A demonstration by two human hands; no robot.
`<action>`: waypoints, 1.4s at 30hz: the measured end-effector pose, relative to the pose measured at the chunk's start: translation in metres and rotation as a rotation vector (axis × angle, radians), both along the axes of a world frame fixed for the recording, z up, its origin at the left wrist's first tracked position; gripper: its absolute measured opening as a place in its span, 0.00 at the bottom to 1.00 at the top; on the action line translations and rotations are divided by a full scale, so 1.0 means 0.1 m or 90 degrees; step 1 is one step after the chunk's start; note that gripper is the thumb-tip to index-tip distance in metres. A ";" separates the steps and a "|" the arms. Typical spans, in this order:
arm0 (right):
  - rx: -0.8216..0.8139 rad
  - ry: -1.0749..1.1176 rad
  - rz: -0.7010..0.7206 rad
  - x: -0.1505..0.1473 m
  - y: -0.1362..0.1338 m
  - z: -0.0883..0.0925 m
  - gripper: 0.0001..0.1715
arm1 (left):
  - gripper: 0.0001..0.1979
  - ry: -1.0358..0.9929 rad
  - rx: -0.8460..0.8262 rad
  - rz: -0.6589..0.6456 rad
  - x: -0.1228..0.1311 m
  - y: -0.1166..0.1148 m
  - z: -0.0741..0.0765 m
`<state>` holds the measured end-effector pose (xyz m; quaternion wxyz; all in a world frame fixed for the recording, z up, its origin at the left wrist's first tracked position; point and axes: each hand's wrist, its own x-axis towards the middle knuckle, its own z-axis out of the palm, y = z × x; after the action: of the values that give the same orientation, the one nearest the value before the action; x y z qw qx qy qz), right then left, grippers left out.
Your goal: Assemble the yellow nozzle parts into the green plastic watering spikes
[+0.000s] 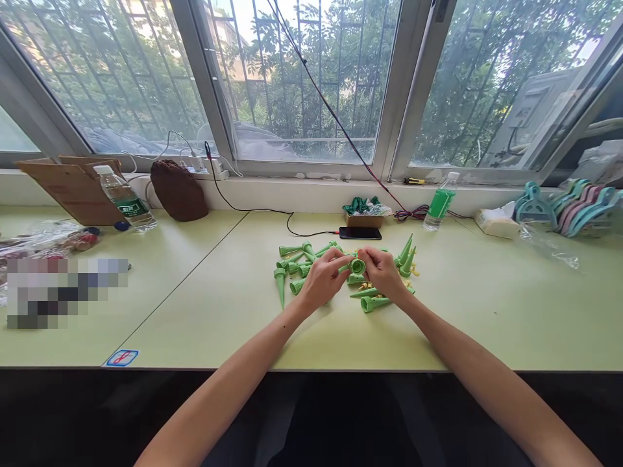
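Right, left grip (322,277) and right grip (384,272) both pinch one green cone (358,266) between them, hollow end facing back, above the tabletop (219,324). Keep pressure light near its rim, axis steady (probably thin plastic). Its taper and some fingertips are hidden; loose cones (279,285) sit partly covered, yellow bits (414,270) too small to read.

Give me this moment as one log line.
left hand: at green piece | right hand: holding green piece | orientation: open end toward camera | table: loose green cones, phone beyond
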<state>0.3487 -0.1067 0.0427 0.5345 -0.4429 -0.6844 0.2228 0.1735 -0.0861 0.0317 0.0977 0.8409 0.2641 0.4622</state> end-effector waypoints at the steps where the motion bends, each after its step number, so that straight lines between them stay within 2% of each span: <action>1: 0.000 0.004 -0.003 0.00 0.00 -0.01 0.28 | 0.12 -0.002 -0.010 0.006 0.01 0.00 0.00; 6: 0.000 0.027 -0.021 -0.01 0.02 -0.06 0.25 | 0.13 -0.042 -0.088 0.060 0.03 -0.02 0.06; 10: 0.017 0.060 -0.029 -0.01 0.03 -0.07 0.23 | 0.07 -0.097 -0.181 0.094 0.04 -0.03 0.13; 11: 0.022 0.062 -0.030 0.00 0.02 -0.07 0.23 | 0.09 -0.104 -0.221 0.086 0.04 -0.03 0.15; 15: 0.034 0.032 -0.022 0.01 0.02 -0.07 0.21 | 0.29 -0.110 -0.451 -0.017 0.05 -0.04 0.19; 17: 0.032 0.001 -0.009 0.01 0.02 -0.07 0.21 | 0.31 -0.103 -0.525 -0.063 0.05 -0.05 0.19; 19: 0.031 -0.023 0.002 0.02 0.02 -0.09 0.21 | 0.29 -0.090 -0.540 -0.086 0.04 -0.06 0.18; 28: 0.033 -0.032 0.009 0.03 0.04 -0.10 0.21 | 0.24 -0.073 -0.496 -0.105 0.01 -0.11 0.21; 34: 0.018 -0.021 0.016 0.03 0.06 -0.10 0.23 | 0.21 -0.050 -0.255 -0.011 0.03 -0.06 0.14; 42: 0.008 -0.003 0.020 0.02 0.06 -0.10 0.23 | 0.17 -0.035 -0.086 0.021 0.02 0.01 0.02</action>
<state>0.3505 -0.1009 0.0323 0.5324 -0.4290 -0.6939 0.2258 0.1754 -0.0852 0.0338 0.1534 0.8150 0.3057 0.4678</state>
